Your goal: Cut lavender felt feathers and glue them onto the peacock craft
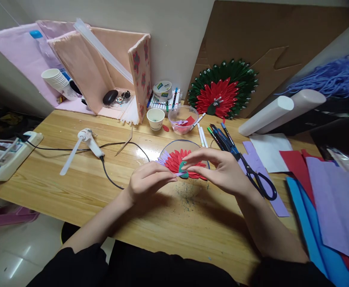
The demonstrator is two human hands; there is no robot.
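My left hand (150, 178) is closed, its thumb and fingertips pinching a small light-purple paper petal (180, 173). My right hand (219, 167) arches over the same spot, with a gap between thumb and fingers, its fingertips close to the petal's free end. Below both hands lies a fan of red petals (174, 160) on a clear round disc (177, 142). A green body-shaped piece (183, 169) sits at the fan's centre, and a few purple petals (162, 158) line its left edge. My right hand partly hides the fan's right side.
A hot glue gun (90, 143) with its cord lies left, near a power strip (18, 153). Black scissors (258, 179), pens (222, 137) and coloured sheets (336, 199) lie right. Behind stand a paper cup (155, 119), a plastic bowl (183, 119) and a finished red-green fan (222, 89).
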